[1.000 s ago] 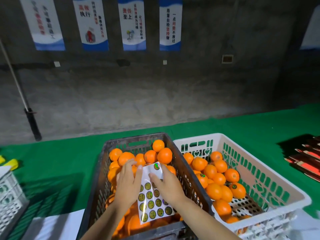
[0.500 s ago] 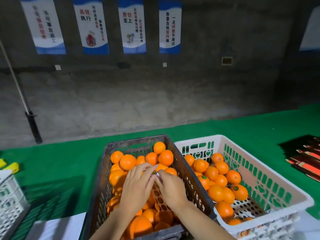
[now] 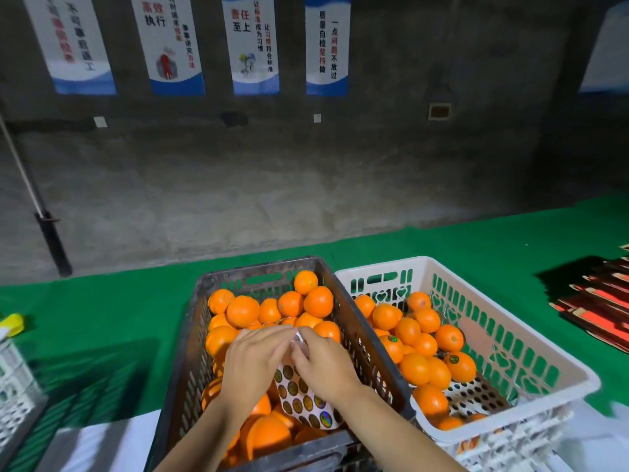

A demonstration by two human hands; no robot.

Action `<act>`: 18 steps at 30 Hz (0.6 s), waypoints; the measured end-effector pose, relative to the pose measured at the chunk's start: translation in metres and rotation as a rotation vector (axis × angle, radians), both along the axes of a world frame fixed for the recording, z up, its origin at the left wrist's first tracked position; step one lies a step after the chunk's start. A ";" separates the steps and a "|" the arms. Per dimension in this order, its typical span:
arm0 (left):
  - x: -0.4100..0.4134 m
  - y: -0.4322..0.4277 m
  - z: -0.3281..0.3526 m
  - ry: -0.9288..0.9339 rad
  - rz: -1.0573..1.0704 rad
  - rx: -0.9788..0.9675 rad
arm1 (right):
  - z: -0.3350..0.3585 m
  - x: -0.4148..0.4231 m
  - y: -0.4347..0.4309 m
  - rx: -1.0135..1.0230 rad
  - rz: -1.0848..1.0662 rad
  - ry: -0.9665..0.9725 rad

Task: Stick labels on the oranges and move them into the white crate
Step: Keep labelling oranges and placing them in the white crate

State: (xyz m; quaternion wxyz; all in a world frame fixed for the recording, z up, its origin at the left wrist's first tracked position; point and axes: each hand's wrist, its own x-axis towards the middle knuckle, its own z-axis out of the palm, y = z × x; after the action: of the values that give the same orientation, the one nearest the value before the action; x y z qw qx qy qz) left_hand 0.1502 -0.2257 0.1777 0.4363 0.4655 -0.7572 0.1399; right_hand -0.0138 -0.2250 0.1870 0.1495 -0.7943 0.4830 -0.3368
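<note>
Four blue-and-white posters (image 3: 255, 46) hang on the grey concrete wall (image 3: 306, 172) ahead of you. A black-footed pole (image 3: 51, 243) leans at your left, and at your right, red-and-black flat cartons (image 3: 602, 308) lie stacked on the green cloth (image 3: 119, 308).

Your left hand (image 3: 253, 362) and right hand (image 3: 323, 364) covered the top of the label sheet (image 3: 303, 400), so which fingers pinched it, or whether a label was lifted, could not be told. The bottom edge cut off the dark crate's (image 3: 258, 267) near wall and your forearms.
</note>
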 end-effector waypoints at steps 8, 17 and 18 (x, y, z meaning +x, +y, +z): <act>-0.002 0.008 0.011 0.115 0.049 0.097 | 0.003 0.004 0.002 0.206 0.016 -0.161; 0.001 0.009 0.013 0.196 -0.022 0.133 | 0.020 0.005 0.007 0.754 0.178 -0.584; 0.002 0.009 0.014 0.211 -0.024 0.137 | 0.022 0.001 0.007 0.807 0.193 -0.616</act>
State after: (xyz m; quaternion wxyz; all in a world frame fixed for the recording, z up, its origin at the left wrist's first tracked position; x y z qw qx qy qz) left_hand 0.1517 -0.2169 0.1914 0.4824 0.4973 -0.7203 0.0329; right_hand -0.0127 -0.2185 0.2092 0.6097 -0.5784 0.4324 -0.3267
